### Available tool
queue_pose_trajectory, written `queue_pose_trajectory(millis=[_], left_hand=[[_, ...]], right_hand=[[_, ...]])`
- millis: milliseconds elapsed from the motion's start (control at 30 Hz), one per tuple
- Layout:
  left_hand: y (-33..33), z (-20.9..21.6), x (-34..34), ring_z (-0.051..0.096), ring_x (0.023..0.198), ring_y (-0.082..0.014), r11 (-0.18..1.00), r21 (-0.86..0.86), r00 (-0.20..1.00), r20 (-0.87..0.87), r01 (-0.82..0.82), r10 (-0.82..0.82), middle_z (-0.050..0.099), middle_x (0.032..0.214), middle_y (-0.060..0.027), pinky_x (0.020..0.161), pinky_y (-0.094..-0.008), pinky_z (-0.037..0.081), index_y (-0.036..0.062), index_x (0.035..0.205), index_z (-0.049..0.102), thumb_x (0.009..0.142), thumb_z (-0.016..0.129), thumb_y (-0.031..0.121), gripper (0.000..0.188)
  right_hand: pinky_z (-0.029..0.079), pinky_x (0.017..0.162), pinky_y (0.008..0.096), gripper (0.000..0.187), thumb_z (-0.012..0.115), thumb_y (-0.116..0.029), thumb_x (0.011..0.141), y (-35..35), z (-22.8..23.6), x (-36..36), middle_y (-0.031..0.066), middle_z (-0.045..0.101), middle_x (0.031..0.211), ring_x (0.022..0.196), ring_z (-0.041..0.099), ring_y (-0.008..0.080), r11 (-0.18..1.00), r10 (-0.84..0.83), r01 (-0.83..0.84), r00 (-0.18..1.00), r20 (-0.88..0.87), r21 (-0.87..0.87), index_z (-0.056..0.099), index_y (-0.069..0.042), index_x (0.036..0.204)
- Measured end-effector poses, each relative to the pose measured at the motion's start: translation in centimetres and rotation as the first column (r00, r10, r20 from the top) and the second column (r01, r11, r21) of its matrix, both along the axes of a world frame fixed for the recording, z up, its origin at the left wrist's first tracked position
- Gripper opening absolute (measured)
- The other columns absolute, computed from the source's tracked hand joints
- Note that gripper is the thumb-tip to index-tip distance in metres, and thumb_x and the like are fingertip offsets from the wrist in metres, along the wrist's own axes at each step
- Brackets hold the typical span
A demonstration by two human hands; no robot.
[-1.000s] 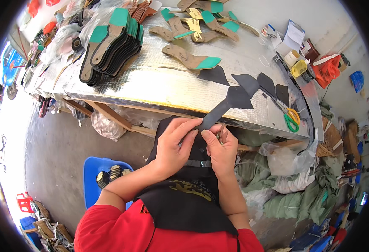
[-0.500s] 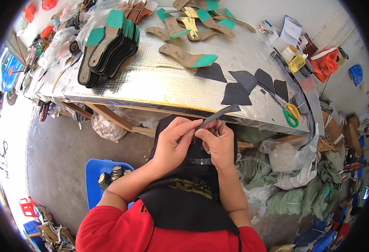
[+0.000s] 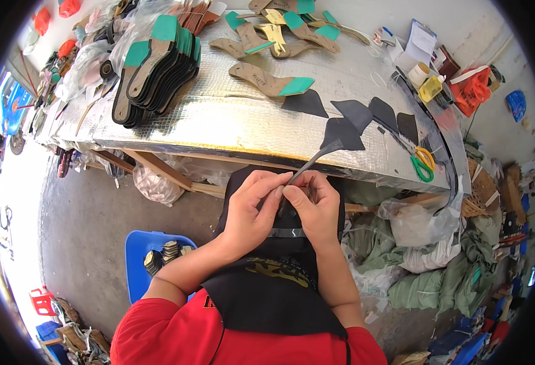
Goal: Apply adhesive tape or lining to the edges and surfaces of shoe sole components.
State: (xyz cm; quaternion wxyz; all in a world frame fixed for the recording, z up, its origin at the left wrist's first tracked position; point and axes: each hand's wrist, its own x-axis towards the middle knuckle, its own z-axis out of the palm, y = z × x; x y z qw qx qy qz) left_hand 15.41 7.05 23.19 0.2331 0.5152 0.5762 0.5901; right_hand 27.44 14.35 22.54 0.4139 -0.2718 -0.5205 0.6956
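Both hands are pinched together over my apron, just short of the table's front edge. Between them is a narrow dark grey strip (image 3: 314, 160), seen nearly edge-on, whose flared far end reaches over the table. My left hand (image 3: 254, 201) is closed on it with thumb and fingertips. My right hand (image 3: 314, 204) is closed on it too, its thumb meeting the left fingertips; the strip's near end is hidden. Past its far end lie several cut black pieces (image 3: 342, 134). A brown insole (image 3: 264, 80) with a teal heel lies beyond them.
A tall stack of insoles (image 3: 158, 73) stands on the silver-covered table (image 3: 219, 125). Loose insoles (image 3: 307, 45) lie at the back. Scissors (image 3: 424, 164) with green and yellow handles are at the right. A blue bin (image 3: 135, 261) stands on the floor to my left.
The strip has turned from showing its broad face to nearly edge-on, and its far end has shifted slightly left and nearer. Both hands keep their pinch in almost the same place.
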Motion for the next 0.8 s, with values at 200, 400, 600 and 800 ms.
queue_pose_trajectory(millis=[200,400,600,800], left_hand=[[0.3,-0.2,-0.1,0.060,0.083,-0.0167,1.000,0.019,1.000,-0.001,0.009,-0.009,0.061,0.098,-0.0103,0.071,-0.0262,0.049,0.0008,0.115,0.065,0.092,0.055,-0.003,0.025],[0.1,-0.2,-0.2,0.061,0.083,-0.0185,1.000,0.003,0.999,-0.024,0.021,-0.021,0.061,0.097,-0.0108,0.072,-0.0271,0.049,0.0009,0.115,0.065,0.092,0.055,-0.003,0.025],[0.0,-0.2,-0.1,0.061,0.081,-0.0196,1.000,0.012,0.997,-0.073,-0.005,0.006,0.061,0.096,-0.0118,0.070,-0.0279,0.049,0.0004,0.115,0.064,0.092,0.055,-0.003,0.025],[0.0,-0.4,-0.1,0.061,0.081,-0.0170,1.000,0.018,1.000,-0.003,-0.004,0.004,0.062,0.097,-0.0109,0.069,-0.0273,0.049,-0.0017,0.113,0.064,0.092,0.057,-0.001,0.022]], right_hand=[[0.041,0.065,0.0178,0.014,0.072,-0.007,0.086,0.2,0.3,0.3,-0.0017,0.060,0.082,0.073,0.050,0.0023,0.999,-0.029,0.031,0.998,0.057,-0.036,0.061,0.001,0.089],[0.040,0.065,0.0178,0.013,0.073,-0.007,0.086,0.6,-0.2,0.5,-0.0032,0.060,0.081,0.070,0.049,0.0018,0.993,0.020,-0.020,1.000,0.001,-0.114,0.061,-0.001,0.088],[0.040,0.062,0.0185,0.013,0.072,-0.009,0.087,0.7,-0.2,0.5,-0.0049,0.058,0.077,0.068,0.048,0.0016,0.992,0.051,-0.043,0.996,0.068,-0.122,0.061,-0.002,0.087],[0.041,0.058,0.0203,0.012,0.068,-0.008,0.089,-0.3,-0.7,-0.2,-0.0018,0.059,0.076,0.067,0.050,0.0038,0.986,-0.110,0.089,0.982,0.154,0.139,0.059,0.000,0.090]])
